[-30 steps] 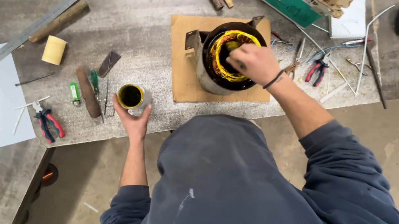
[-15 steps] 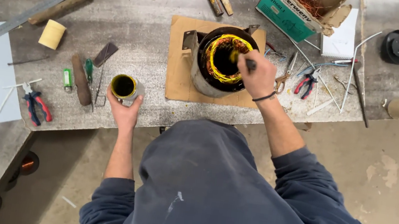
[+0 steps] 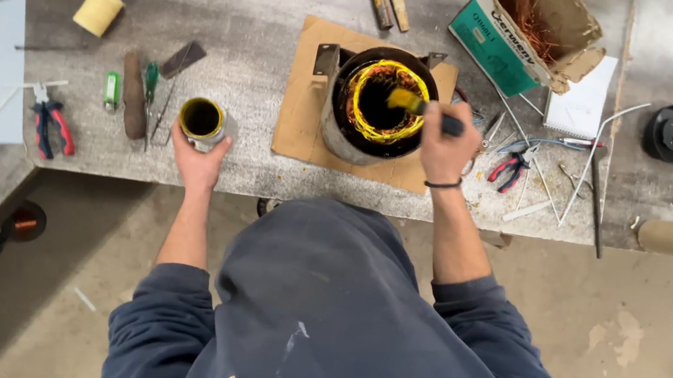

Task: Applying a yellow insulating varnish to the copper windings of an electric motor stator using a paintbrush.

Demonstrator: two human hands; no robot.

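Coating step under way: right hand (image 3: 446, 147) closed on brush (image 3: 418, 106), bristles inside the motor stator (image 3: 379, 103). Left hand (image 3: 198, 163) wraps the small tin (image 3: 201, 120) on the counter (image 3: 247, 10). Next likely needs a careful reload from it.

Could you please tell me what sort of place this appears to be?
Probably a motor-repair workshop: a scuffed workbench, a wound stator on cardboard, red-handled pliers, and a box of copper wire.

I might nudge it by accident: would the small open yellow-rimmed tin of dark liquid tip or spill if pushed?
The small yellow-rimmed tin looks squat, so it probably slides rather than tips. It has no lid, so its dark liquid could slop out. The left hand grips it, which likely steadies it.
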